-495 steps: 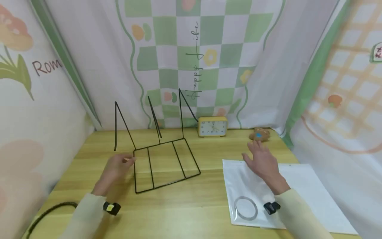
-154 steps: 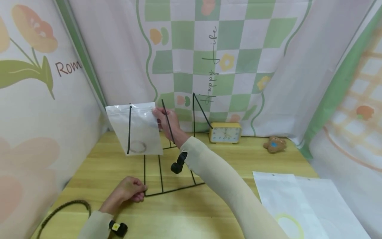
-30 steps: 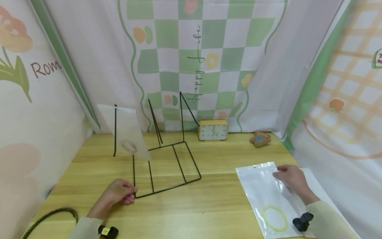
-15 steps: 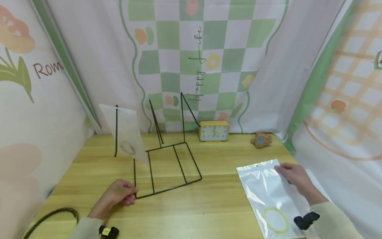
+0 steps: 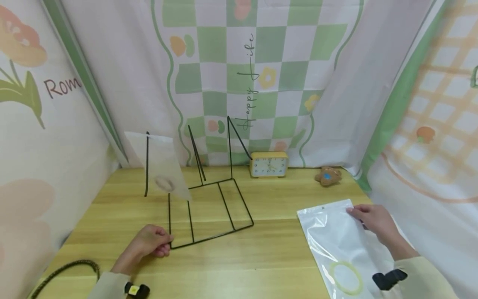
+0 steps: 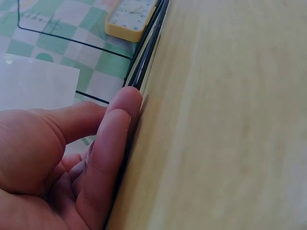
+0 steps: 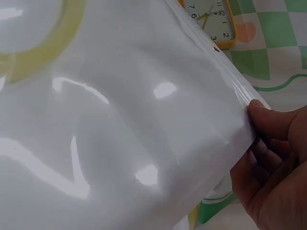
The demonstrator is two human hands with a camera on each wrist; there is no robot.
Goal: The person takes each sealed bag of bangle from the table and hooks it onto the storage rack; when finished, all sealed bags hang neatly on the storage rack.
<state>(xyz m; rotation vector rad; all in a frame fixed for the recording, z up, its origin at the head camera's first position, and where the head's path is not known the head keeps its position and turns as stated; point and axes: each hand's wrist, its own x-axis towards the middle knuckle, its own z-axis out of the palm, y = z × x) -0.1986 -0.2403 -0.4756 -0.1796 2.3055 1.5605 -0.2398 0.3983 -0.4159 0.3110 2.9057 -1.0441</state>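
Observation:
My left hand (image 5: 151, 241) pinches the near left corner of a black wire display rack (image 5: 213, 237) with upright hooks; thumb and finger meet on its thin frame in the left wrist view. A white zip bag (image 5: 158, 162) with a greyish ring inside hangs from the rack's left hook. At the right, my right hand (image 5: 377, 224) pinches the top right corner of a clear-fronted white zip bag (image 5: 336, 236). Inside this bag sits a pale yellow ring (image 5: 347, 278). In the right wrist view the bag slants, with light glinting off its plastic.
A yellow alarm clock (image 5: 269, 165) stands at the back of the wooden table (image 5: 276, 245), close to the rack's right hook. Further right lies a small brown bear-shaped item (image 5: 328, 176). A dark braided cord (image 5: 69, 265) curves at the near left.
Since the oldest frame, the bag with the greyish ring has gone from the right side onto the left hook. My right hand now grips the yellow-ring bag and has raised its top corner slightly.

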